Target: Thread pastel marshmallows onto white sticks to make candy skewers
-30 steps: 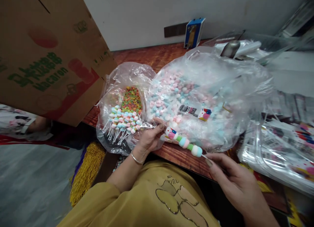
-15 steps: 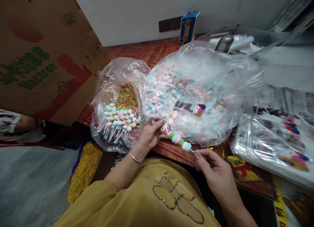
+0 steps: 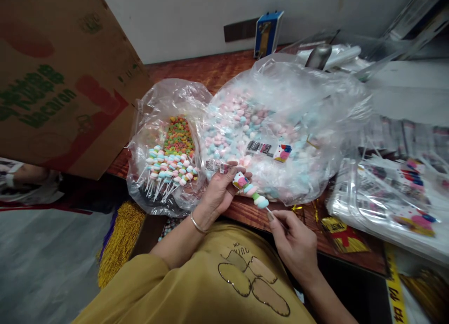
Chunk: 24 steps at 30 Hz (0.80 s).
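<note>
My left hand (image 3: 220, 188) pinches a clear printed candy bag (image 3: 240, 180) near its mouth. A marshmallow skewer (image 3: 259, 201) in pink, green, white and blue has its upper end inside that bag. My right hand (image 3: 293, 237) grips the skewer's white stick with thumb and fingers. Behind both hands lies a big clear sack of pastel marshmallows (image 3: 224, 127), with another printed bag (image 3: 268, 149) on top of it. To the left, a smaller open plastic sack (image 3: 189, 88) holds finished skewers (image 3: 168, 167) and colourful ring candies (image 3: 179, 137).
A large cardboard box (image 3: 63, 81) stands at the left. Stacks of printed bags (image 3: 393, 198) lie at the right, beside a gold packet of twist ties (image 3: 345, 235). At the back are a blue device (image 3: 268, 34) and a metal cylinder (image 3: 318, 56).
My right hand has moved left and the skewer has gone further into the bag, with less of it showing. The left hand's fingers have spread slightly around the bag.
</note>
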Each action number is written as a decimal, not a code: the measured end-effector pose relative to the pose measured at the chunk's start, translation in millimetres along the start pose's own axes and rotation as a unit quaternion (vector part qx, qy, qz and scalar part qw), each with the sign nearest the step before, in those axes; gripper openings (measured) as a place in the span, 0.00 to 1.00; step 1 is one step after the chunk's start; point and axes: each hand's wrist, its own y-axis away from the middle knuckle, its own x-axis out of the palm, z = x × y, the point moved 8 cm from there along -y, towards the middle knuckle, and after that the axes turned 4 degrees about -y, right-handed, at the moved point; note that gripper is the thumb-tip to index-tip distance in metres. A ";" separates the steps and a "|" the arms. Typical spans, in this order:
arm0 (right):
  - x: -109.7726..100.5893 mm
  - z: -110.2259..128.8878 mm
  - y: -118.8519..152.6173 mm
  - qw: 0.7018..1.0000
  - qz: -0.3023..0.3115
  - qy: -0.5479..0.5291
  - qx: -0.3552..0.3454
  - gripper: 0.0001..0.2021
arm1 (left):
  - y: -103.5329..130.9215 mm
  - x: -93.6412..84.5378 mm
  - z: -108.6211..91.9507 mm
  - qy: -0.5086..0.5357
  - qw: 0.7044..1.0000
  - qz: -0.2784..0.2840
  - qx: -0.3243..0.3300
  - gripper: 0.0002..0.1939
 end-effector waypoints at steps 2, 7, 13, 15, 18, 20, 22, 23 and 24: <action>6.4 -16.5 2.6 0.990 0.027 -0.081 0.112 0.11 | -0.3 3.4 1.0 0.011 1.000 0.024 -0.005 0.19; 41.8 -45.1 20.8 0.859 0.066 -0.367 0.351 0.21 | 0.3 9.6 3.0 0.031 0.998 0.037 -0.030 0.15; 50.0 -40.7 18.5 0.843 0.050 -0.409 0.346 0.18 | 2.2 10.8 2.4 0.027 0.999 -0.006 -0.034 0.18; 39.5 -34.0 11.6 0.912 0.040 -0.302 0.274 0.14 | 2.0 9.6 5.7 0.018 0.998 -0.029 -0.044 0.18; 22.6 -7.8 -0.1 0.995 0.006 -0.068 0.068 0.07 | 1.5 7.1 12.8 0.022 0.995 -0.074 -0.063 0.16; 19.0 13.5 -0.6 0.994 -0.026 0.072 -0.082 0.03 | 1.2 6.0 16.4 0.037 0.992 -0.099 -0.067 0.16; 20.8 26.8 2.5 0.968 -0.048 0.167 -0.182 0.06 | 0.3 5.8 18.7 0.049 0.991 -0.109 -0.067 0.16; 22.4 29.9 3.8 0.957 -0.053 0.195 -0.210 0.09 | -0.3 6.1 19.7 0.055 0.990 -0.108 -0.067 0.15; 23.8 31.5 4.5 0.948 -0.055 0.213 -0.228 0.10 | -1.1 6.3 20.4 0.061 0.990 -0.106 -0.066 0.15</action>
